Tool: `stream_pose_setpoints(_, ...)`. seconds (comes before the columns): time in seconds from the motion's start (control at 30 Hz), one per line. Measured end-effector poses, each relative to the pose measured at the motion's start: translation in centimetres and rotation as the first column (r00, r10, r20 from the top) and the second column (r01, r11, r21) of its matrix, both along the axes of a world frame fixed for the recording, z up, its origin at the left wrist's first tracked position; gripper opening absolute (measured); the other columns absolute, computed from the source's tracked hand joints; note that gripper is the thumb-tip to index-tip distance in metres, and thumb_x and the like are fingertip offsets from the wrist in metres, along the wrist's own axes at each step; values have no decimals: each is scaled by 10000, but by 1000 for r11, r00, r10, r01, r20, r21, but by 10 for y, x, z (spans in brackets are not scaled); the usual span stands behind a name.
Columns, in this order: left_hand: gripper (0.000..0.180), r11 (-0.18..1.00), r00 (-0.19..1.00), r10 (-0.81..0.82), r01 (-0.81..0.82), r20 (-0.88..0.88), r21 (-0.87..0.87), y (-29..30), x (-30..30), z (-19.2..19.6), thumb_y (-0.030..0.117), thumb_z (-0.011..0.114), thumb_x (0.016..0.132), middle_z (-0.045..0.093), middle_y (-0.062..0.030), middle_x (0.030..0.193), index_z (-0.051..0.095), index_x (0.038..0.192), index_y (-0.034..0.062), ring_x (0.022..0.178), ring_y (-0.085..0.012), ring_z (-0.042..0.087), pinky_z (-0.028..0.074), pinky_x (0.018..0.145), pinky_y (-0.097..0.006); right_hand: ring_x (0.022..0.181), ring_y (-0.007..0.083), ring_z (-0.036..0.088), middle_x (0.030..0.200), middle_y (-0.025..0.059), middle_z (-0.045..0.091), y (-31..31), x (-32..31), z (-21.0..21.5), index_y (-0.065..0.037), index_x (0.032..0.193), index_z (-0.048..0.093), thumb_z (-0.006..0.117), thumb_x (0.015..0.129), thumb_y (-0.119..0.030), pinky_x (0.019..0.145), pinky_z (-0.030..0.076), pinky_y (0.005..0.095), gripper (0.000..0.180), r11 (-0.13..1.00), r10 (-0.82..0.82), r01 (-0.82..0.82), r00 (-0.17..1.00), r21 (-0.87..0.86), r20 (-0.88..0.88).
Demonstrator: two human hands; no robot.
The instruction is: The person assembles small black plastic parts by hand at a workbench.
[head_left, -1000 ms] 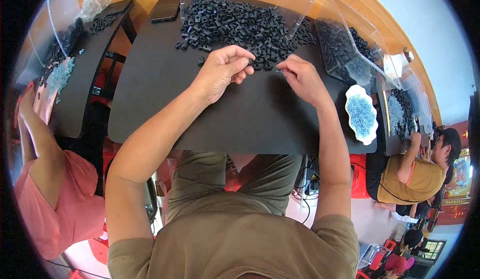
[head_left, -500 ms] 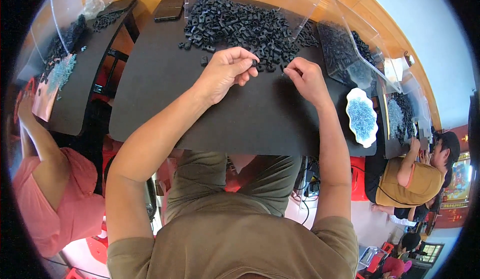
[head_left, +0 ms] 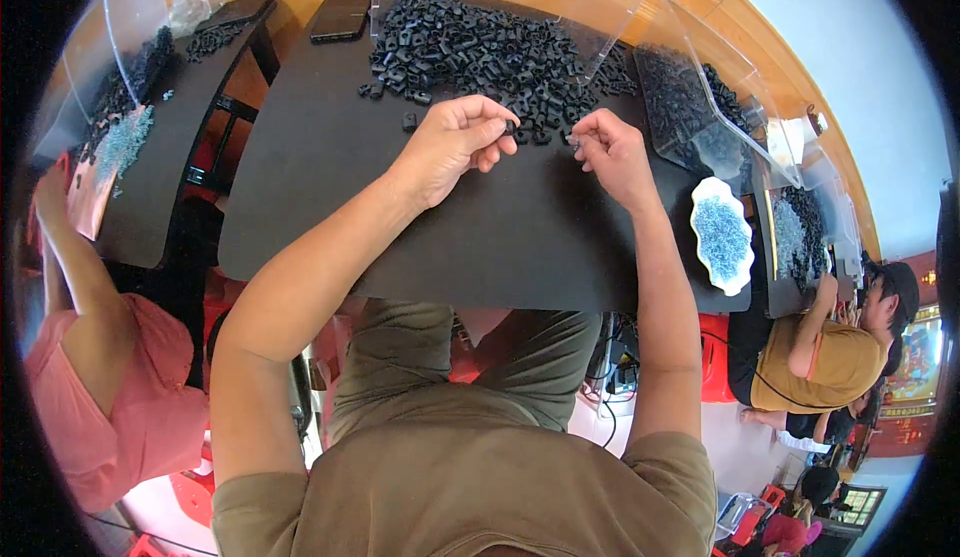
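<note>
- Pinching a small black piece [head_left: 511, 128] between thumb and forefinger, the left hand [head_left: 440, 147] holds it above the dark table [head_left: 490, 242], its other fingers curled below.
- At the right hand [head_left: 615, 162], thumb and fingertips are drawn together on pale, clear bits [head_left: 574, 141] — too small to count.
- The hands stand apart; the black piece sits on the inner side of the left one, toward the right hand, and the clear bits point back across the gap.
- Just beyond both hands spreads a heap of black pieces [head_left: 470, 52], its near edge close to the fingertips.
- One loose piece [head_left: 409, 121] lies to the left of the heap, near the left hand.
- A white scalloped dish [head_left: 738, 284] of bluish clear pieces [head_left: 721, 235] rests on the table to the right of the right forearm — nearer the person than the heap is.
- A flat dark object [head_left: 341, 11] lies at the table's far left corner, well apart from either hand.
</note>
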State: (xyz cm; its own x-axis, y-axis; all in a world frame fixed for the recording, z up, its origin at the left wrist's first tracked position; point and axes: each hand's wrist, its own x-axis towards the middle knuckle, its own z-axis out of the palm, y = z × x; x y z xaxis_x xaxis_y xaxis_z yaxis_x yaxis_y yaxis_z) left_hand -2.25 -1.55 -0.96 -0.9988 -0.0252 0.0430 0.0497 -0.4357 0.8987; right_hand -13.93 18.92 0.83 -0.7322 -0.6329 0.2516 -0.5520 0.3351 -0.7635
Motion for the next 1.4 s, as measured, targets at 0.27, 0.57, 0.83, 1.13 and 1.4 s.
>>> stream_pose_setpoints(0.27,106,1000,1000,15,-15,10,5,2,1,3,105,512,890,609,-41,749,581,949,51,587,-52,501,415,536,-187,619,65,530,699,3,572,2,-3,-4,-7,873,571,551,788,33,541,438,213,96,999,31,-24,984,45,-173)
stream_pose_setpoints(0.57,136,1000,1000,10,-10,2,6,0,2,2,134,507,899,602,-37,758,582,968,44,590,-60,501,423,554,-191,606,80,497,736,23,539,6,5,13,-1,853,578,610,706,61,563,418,224,163,956,253,-230,960,180,-121)
stream_pose_setpoints(0.83,133,1000,1000,7,-7,2,-3,2,2,3,133,512,898,601,-40,762,580,970,43,593,-64,500,426,561,-194,609,80,495,724,20,540,2,9,10,-3,859,577,580,729,58,548,422,232,144,955,242,-207,957,212,-158)
stream_pose_setpoints(1.13,140,1000,1000,-13,13,9,6,2,2,2,137,524,892,602,-35,763,577,979,41,609,-60,501,429,575,-191,625,67,541,752,24,593,-4,24,23,-13,945,560,533,837,-4,532,461,212,112,982,175,-160,969,-99,172)
stream_pose_setpoints(1.4,107,1000,1000,-19,18,-6,-26,13,5,6,71,513,881,608,-55,774,569,951,12,626,-62,516,440,562,-191,612,61,546,762,36,593,-21,48,20,-4,938,560,533,857,-14,505,476,200,85,920,335,-271,919,-282,208)
